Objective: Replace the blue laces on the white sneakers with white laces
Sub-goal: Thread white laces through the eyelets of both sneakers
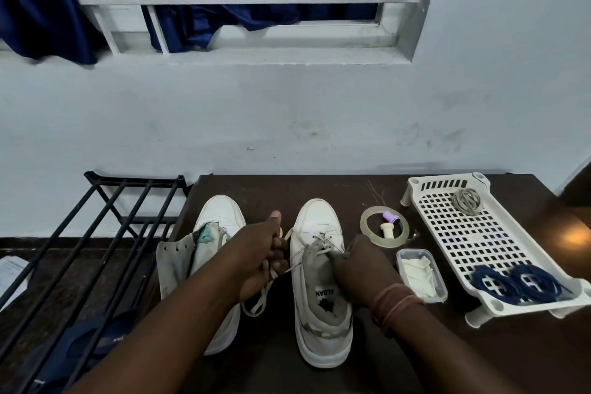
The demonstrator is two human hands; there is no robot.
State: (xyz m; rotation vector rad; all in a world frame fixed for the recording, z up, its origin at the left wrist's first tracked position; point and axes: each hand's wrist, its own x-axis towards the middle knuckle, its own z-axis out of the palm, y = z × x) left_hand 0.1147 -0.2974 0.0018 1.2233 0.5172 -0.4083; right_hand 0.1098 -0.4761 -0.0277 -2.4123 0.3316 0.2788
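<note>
From the head camera, the job looks past its middle: both blue laces [517,281] lie coiled at the near end of the white slatted tray [447,233] on the right of the dark table [447,361], so both shoes are rid of them. The right sneaker [319,281] already carries a white lace [321,241] through its lowest eyelets near the toe, while the upper eyelets seem yet to be threaded. The left sneaker [220,217] stands unlaced, its tongue and flap splayed open, and another pale coil [467,200] waits at the tray's far end, likely its lace. The left hand [262,253] is between the shoes, thumb up, fingers curled round a length of the white lace that trails down in a loop beside it. The right hand [361,265] sits at the right sneaker's throat, fingers bent and seemingly pinching the eyelet flap or lace there; I cannot tell which
</note>
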